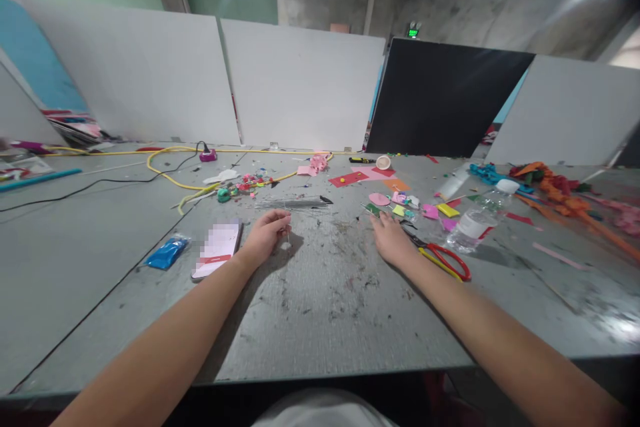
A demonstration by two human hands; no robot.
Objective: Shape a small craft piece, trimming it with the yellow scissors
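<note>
My left hand (pixel 265 235) rests on the grey table (pixel 320 307) with its fingers curled in, pinching what looks like a thin wire or pin that I cannot make out clearly. A phone (pixel 218 250) lies just to its left. My right hand (pixel 391 238) lies flat on the table, fingers stretched toward small coloured foam pieces (pixel 405 203). Red and yellow scissors (pixel 443 259) lie right beside that hand. A bundle of thin wires (pixel 293 203) lies beyond my left hand.
A clear plastic bottle (pixel 475 220) lies on its side at the right. A blue packet (pixel 167 253) sits left of the phone. A yellow cable (pixel 170 170) snakes across the far left. Coloured paper strips (pixel 565 197) pile at far right. White and black partition boards (pixel 300 87) stand behind.
</note>
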